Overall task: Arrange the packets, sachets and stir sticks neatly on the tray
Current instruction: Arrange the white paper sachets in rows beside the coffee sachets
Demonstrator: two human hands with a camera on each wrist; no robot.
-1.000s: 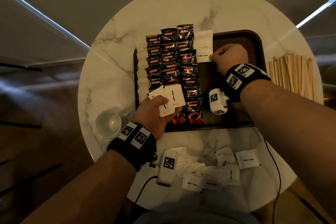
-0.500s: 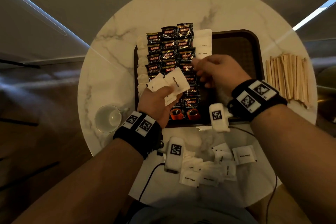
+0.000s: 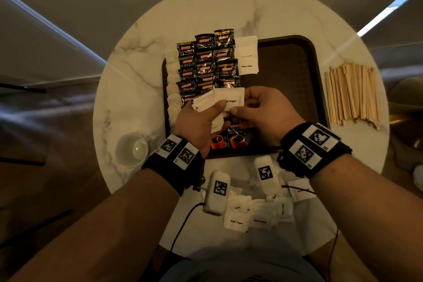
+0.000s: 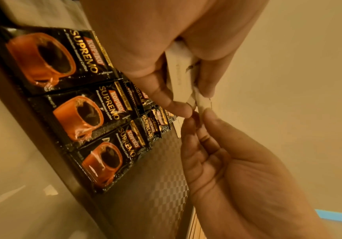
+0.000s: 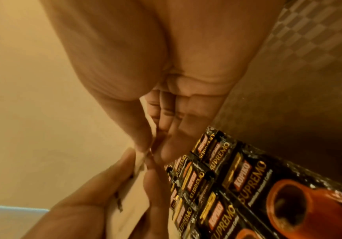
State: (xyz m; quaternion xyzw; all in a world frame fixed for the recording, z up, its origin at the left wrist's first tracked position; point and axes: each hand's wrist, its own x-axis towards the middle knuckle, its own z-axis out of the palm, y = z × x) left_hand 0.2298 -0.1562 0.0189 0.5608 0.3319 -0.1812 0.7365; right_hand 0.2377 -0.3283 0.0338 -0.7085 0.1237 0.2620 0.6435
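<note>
My left hand (image 3: 215, 110) holds a small fan of white sugar sachets (image 3: 210, 104) above the near half of the dark brown tray (image 3: 297, 57). My right hand (image 3: 240, 106) pinches the top sachet (image 3: 231, 99) of that fan between thumb and fingers; the left wrist view shows the pinch on the sachet edge (image 4: 201, 101). Black Kopiko coffee packets (image 3: 206, 62) lie in three overlapping columns on the tray's left half. Two sugar sachets (image 3: 247, 57) lie beside them at the far end. Wooden stir sticks (image 3: 352, 94) are heaped on the table right of the tray.
Several loose sugar sachets (image 3: 251, 215) are scattered on the round marble table (image 3: 137, 89) near its front edge. An empty glass (image 3: 131, 150) stands left of the tray. A column of white sachets (image 3: 171, 68) runs along the tray's left rim. The tray's right half is bare.
My right hand left the sachets at the tray's far end, came back to my left hand and took hold of the top sachet. The left hand rose slightly with its fan.
</note>
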